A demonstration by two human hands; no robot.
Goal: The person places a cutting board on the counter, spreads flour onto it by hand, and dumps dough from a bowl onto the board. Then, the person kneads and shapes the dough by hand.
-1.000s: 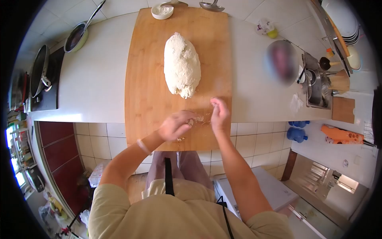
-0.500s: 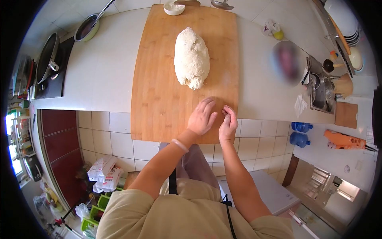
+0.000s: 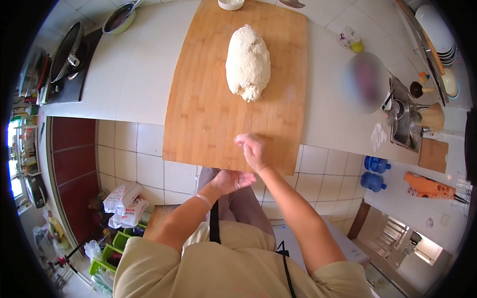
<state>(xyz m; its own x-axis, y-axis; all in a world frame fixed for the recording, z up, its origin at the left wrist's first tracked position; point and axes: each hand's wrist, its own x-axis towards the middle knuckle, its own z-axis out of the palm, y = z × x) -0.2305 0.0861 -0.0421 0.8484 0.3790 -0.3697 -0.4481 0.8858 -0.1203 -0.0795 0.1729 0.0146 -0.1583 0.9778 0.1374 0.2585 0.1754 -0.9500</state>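
A large oblong lump of pale, rough dough point(image 3: 248, 63) lies on a wooden board point(image 3: 198, 99), well beyond both hands. My right hand point(image 3: 252, 150) is over the near part of the board, its fingers loosely bent towards the left, slightly blurred, with nothing visible in them. Lower down, my left hand point(image 3: 233, 182) is at the board's near edge, palm up, with fingers stretched to the right under the right wrist. It holds nothing that I can make out. Specks of flour or dough dot the wood between the dough and my hands.
A small white bowl point(image 3: 231, 4) stands at the board's far end. To the left are a bowl with a utensil point(image 3: 119, 19) and a pan point(image 3: 66, 52) on a stove. On the right are a blurred round item point(image 3: 367, 82) and a sink point(image 3: 405, 116) with dishes.
My left hand has gone from the board down to its near edge and turned palm up. My right hand has swung left across the board. The view has shifted slightly; the dough stays on the board.
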